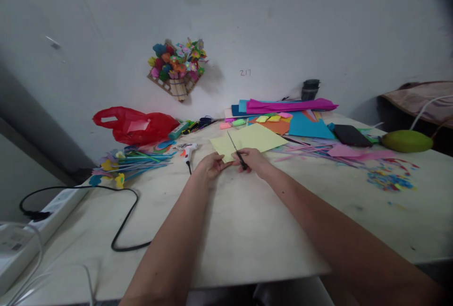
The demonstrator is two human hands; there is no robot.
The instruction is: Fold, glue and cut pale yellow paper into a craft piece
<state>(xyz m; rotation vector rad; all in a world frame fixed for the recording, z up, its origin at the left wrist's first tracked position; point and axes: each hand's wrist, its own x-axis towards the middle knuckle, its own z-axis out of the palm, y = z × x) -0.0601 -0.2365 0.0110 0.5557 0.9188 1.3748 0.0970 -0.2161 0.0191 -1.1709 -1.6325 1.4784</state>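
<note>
In the middle of the table lies a pale yellow sheet of paper (260, 138), partly lifted at its near edge. My left hand (211, 166) is closed on the sheet's near left corner, thumb on top. My right hand (252, 158) grips a pair of scissors (233, 144) by dark handles. The blades point away from me and to the left, over the yellow paper. Whether the blades are apart or together is too blurred to tell. The fingertips of both hands come close together at the paper's near edge.
A glue gun (187, 150) lies left of the paper, near paper flowers on stems (130, 164) and a red plastic bag (138, 124). A black cord (127, 216) runs to a power strip (58, 209). Rightward are blue paper (309, 126), a black phone (350, 135) and coloured scraps (389, 178).
</note>
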